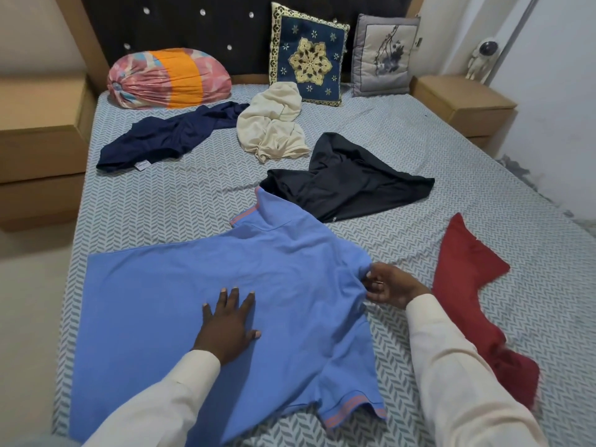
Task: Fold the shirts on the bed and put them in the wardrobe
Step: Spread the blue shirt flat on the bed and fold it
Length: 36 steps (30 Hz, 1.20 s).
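A light blue polo shirt (pixel 180 285) with orange-trimmed sleeves and collar lies spread on the bed (pixel 419 150), collar pointing away from me. My left hand (pixel 230 321) presses flat on its middle, fingers spread. My right hand (pixel 390 285) pinches the shirt's right edge near the shoulder. Further up the bed lie a black shirt (pixel 351 182), a cream shirt (pixel 274 124) and a navy shirt (pixel 167 137), all crumpled. A red shirt (pixel 467 272) lies crumpled at the right. No wardrobe is in view.
A pink and orange bolster (pixel 167 77), a blue patterned cushion (pixel 309 53) and a grey cushion (pixel 383 56) lean against the dark headboard. Wooden nightstands (pixel 38 133) (pixel 461 101) flank the bed. A small astronaut figure (pixel 482 56) stands on the right one.
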Available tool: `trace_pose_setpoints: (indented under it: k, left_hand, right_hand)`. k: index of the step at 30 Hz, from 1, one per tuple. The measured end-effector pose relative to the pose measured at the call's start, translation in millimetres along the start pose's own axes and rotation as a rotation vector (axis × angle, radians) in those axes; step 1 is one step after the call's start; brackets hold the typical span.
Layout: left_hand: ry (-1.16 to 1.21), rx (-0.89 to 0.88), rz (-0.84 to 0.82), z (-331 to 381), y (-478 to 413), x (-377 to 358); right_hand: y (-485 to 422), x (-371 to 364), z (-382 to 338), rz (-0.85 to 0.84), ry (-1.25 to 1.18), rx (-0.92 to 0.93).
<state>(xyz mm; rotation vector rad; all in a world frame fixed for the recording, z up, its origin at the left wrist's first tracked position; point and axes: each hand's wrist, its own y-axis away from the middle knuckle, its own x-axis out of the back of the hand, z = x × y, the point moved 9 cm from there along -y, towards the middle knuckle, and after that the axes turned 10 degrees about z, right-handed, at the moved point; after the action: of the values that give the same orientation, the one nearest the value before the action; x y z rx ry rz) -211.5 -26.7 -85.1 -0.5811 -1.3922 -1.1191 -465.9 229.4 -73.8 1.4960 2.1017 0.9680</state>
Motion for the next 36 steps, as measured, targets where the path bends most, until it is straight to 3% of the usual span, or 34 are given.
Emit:
trace_pose_setpoints:
  k: [3,8,12,14,17,20,25,30,36]
  left_hand:
    - [-0.015,-0.069,0.052,6,20,-6]
    - [0.016,-0.098,0.041,2,52,-18]
    - [-0.033,-0.071,0.019,-10,75,-24]
    - [-0.035,-0.065,0.032,-16,85,-22]
    - [-0.021,-0.064,0.067,-24,107,-19]
    - [0.001,-0.055,0.111,-31,131,-19]
    - [0.013,-0.029,0.117,-44,160,-21]
    - [-0.043,0.043,0.023,-71,185,-31]
    - [-0.032,0.036,-0.110,-96,215,-45]
  right_hand:
    - [10,-4,12,-0.108,0.065,0.002]
    - [12,-13,45,-0.099,0.343,0.052]
    - [31,9,43,0.065,-0.022,0.106]
    - [41,11,55,0.089,-0.075,0.067]
    - [45,7,89,0.100,0.210,0.015]
    - [49,5,102,0.182,0.409,0.124]
    - [76,26,113,0.363,0.166,0.213]
    - [76,27,156,0.373,0.604,0.260]
    - [117,33,141,0.497,0.586,0.413]
